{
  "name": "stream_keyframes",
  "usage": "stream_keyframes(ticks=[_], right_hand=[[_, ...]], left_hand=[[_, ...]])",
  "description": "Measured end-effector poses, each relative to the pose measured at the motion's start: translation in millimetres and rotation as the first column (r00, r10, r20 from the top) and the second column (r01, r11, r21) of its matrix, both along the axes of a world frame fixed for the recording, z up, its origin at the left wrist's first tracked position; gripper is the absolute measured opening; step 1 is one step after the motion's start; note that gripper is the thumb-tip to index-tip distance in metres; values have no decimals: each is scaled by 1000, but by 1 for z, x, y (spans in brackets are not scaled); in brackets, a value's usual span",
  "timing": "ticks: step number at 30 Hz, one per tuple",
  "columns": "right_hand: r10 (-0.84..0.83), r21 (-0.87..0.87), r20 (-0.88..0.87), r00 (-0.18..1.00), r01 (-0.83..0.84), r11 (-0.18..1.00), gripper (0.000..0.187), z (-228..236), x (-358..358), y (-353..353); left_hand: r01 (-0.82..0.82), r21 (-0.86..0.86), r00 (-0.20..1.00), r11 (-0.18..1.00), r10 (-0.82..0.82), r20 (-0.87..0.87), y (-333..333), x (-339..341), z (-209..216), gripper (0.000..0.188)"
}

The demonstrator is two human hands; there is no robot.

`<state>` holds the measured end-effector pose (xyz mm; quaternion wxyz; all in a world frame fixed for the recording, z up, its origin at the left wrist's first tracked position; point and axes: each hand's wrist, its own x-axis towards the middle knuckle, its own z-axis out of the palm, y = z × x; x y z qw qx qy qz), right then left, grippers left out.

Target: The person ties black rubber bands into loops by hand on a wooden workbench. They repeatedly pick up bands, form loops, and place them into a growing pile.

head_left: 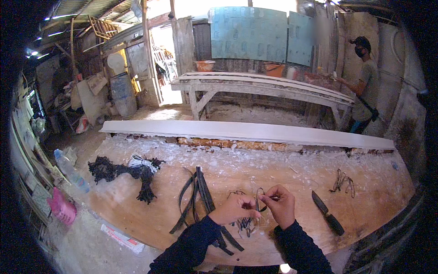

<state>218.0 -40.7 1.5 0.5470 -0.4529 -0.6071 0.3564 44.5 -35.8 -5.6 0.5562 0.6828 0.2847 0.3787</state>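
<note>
Fingers of the right hand are pinching together and those of the left hand are curling, hold unclear, above a wooden table, where long black strips are lying left of a knife while a thin dark loop is hanging at the right fingertips.

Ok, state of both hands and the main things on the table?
Right hand: pinching a thin dark strip
Left hand: fingers curled, grip unclear
Dark flat strips: loose, crossing
Black cord bundle: bunched, white cord against it
Knife: lying flat, blade bare
Thin cords: loosely tangled
White molding: laid lengthwise
</note>
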Motion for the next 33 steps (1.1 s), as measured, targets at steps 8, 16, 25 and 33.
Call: stream_keyframes(ticks=[8,16,25,33], right_hand=[[-123,37,56,991,121,992,8,-8,7,9],[22,-44,-111,994,-27,999,5,-5,14,17],[507,-152,-237,829,-547,823,5,19,-2,-11],[622,-34,-161,766,-634,773,10,18,-1,-7]], left_hand=[[253,-25,944,967,-252,-212,-8,1,16,28],[-506,150,858,849,514,-12,9,-3,9,18],[-650,-244,679,720,694,239,20,-16,17,8],[-556,-183,799,811,582,150,19,-15,10,7]])
